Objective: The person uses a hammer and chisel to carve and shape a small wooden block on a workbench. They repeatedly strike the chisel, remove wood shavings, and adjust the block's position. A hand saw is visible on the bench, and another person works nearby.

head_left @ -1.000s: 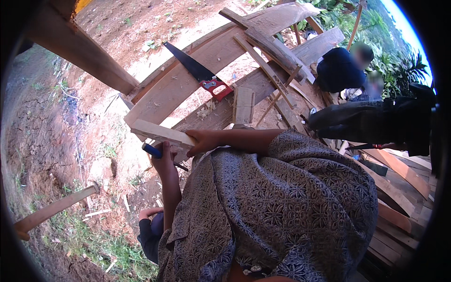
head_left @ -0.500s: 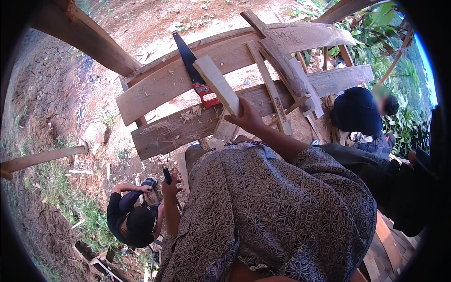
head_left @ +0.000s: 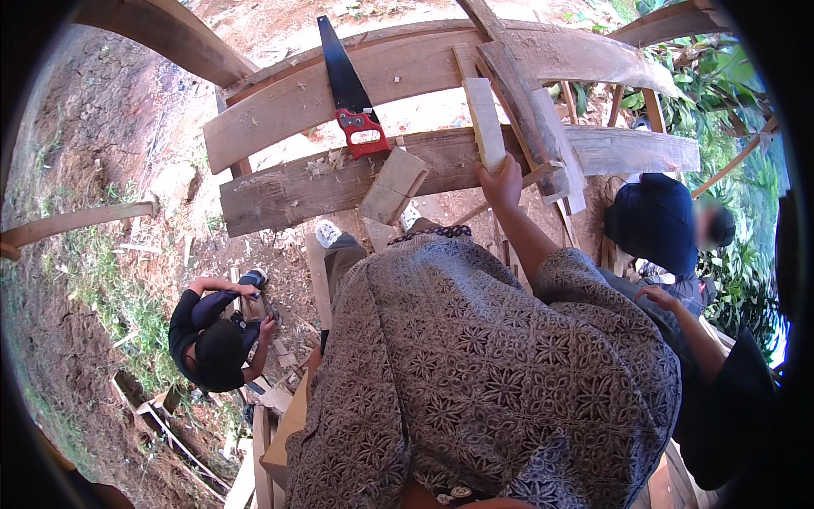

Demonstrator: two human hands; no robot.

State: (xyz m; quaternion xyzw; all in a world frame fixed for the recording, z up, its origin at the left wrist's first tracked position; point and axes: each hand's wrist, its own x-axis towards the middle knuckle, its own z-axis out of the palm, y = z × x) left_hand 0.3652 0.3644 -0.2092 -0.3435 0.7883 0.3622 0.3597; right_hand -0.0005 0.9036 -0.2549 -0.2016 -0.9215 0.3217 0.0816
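My right hand (head_left: pixel 502 182) is closed round the near end of a short pale board (head_left: pixel 485 123), which points away from me over the workbench planks. To its left a handsaw (head_left: pixel 343 81) with a dark blade and a red handle lies across the two planks. Another short wood block (head_left: pixel 395 182) rests at the near edge of the front plank (head_left: pixel 284 197). Low beside my shirt, only a sliver of my left hand (head_left: pixel 315 363) shows next to a small dark object (head_left: pixel 324 341). Its fingers are hidden.
A far plank (head_left: pixel 275 127) runs alongside the front one, with wood shavings (head_left: pixel 326 165) scattered on them. Narrow boards (head_left: pixel 530 110) cross both planks at the right. One person crouches (head_left: pixel 212 339) at left, another (head_left: pixel 649 220) at right; a third person's arm (head_left: pixel 691 331) reaches in nearby.
My right hand has carried the pale board to the right, away from the saw, and turned it more upright in view. My left hand has dropped back beside my body, mostly out of sight.
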